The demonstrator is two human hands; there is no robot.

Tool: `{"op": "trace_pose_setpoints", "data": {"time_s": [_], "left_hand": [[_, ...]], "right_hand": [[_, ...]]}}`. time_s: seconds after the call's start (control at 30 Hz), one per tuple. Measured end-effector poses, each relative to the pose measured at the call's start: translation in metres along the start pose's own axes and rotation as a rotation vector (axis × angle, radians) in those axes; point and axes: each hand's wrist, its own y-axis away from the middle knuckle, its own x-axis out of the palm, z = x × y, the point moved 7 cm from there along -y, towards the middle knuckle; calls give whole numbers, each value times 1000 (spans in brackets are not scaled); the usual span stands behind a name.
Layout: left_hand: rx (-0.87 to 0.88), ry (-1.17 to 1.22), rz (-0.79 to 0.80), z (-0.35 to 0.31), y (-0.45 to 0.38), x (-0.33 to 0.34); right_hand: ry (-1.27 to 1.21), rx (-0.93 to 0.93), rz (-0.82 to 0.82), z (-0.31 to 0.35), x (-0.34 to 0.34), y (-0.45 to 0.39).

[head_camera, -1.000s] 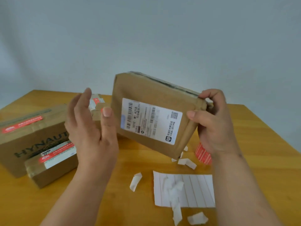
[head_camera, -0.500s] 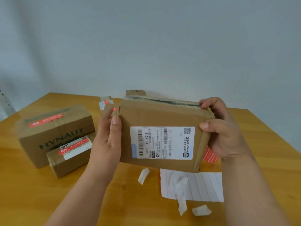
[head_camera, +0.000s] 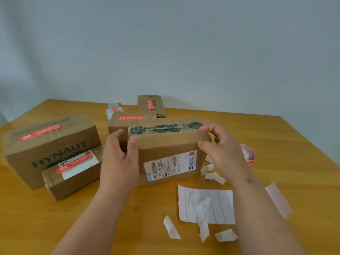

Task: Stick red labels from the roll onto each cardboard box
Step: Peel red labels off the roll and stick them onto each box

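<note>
A brown cardboard box (head_camera: 165,144) with a white shipping label on its front and dark-printed tape along its top stands on the wooden table (head_camera: 298,144). No red label shows on it. My left hand (head_camera: 119,159) grips its left side, thumb on the front top edge. My right hand (head_camera: 222,153) holds its top right corner between thumb and fingertips. The roll of red labels (head_camera: 248,155) lies on the table just right of my right hand, partly hidden by it.
Several boxes bearing red labels stand to the left and behind: a HYNAUT box (head_camera: 51,144), a small box (head_camera: 73,177) before it, another (head_camera: 119,124) behind my left hand, one (head_camera: 150,105) at the wall. A white backing sheet (head_camera: 206,205) and curled paper scraps (head_camera: 172,228) lie in front.
The box came down from the air, turned taped side up, and now stands on the table. My left hand went from open beside it to gripping its left side.
</note>
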Motion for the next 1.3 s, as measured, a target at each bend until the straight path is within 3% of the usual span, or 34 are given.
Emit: {"op": "trace_pose_setpoints", "data": {"time_s": [0.1,0.17,0.33,0.43,0.53,0.7,0.8,0.97,1.07,1.2,1.3], "left_hand": [[186,-163,-101,-23,7,-5],[312,-229,-126,-40,21,-2],[584,-254,-18,-64,60,24],[549,-256,110,-64,72,44],[460,-320,220,-50,77,61],[439,-694,515,-12,75,83],[475,-881,702,10,81,93],[528,-838,678,17,75,96],[491,-691,622,13,68,96],[220,-300,538,6,60,86],[68,-72,586,2,58,84]], "right_hand": [[115,49,-127,-2,-29,5],[182,76,-117,-5,-42,12],[365,110,-99,-15,-65,39],[421,139,-51,-20,-64,53],[446,134,111,-26,-36,64],[538,70,429,-39,23,80],[496,92,493,-49,38,83],[495,114,452,-54,40,80],[431,123,362,-49,29,75],[401,24,184,-20,3,64],[337,7,215,-4,-4,63]]}}
